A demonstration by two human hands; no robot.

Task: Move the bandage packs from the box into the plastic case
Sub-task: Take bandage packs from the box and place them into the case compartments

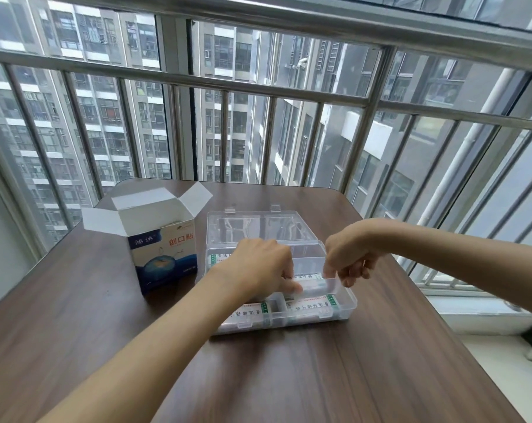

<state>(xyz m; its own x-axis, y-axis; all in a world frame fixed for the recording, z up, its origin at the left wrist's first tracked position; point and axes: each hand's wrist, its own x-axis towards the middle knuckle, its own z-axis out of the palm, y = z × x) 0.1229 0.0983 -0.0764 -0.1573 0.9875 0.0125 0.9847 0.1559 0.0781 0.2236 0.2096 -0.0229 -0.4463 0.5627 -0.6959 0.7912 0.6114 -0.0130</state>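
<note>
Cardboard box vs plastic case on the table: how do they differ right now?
The cardboard box is opaque, white and blue with red print; the plastic case is clear. The box stands upright, top flaps spread open; the case lies flat and low, lid swung back toward the window. Bandage packs show in the case's compartments; what the box holds can't be seen. Both hands, left and right, work over the case, none at the box. Both are open, side by side.

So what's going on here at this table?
A person is packing bandage packs into a clear plastic case lying open on a brown wooden table. The left hand and right hand together hold a white bandage pack over the case. Other packs already lie inside. The blue and white cardboard box stands open beside it.
</note>
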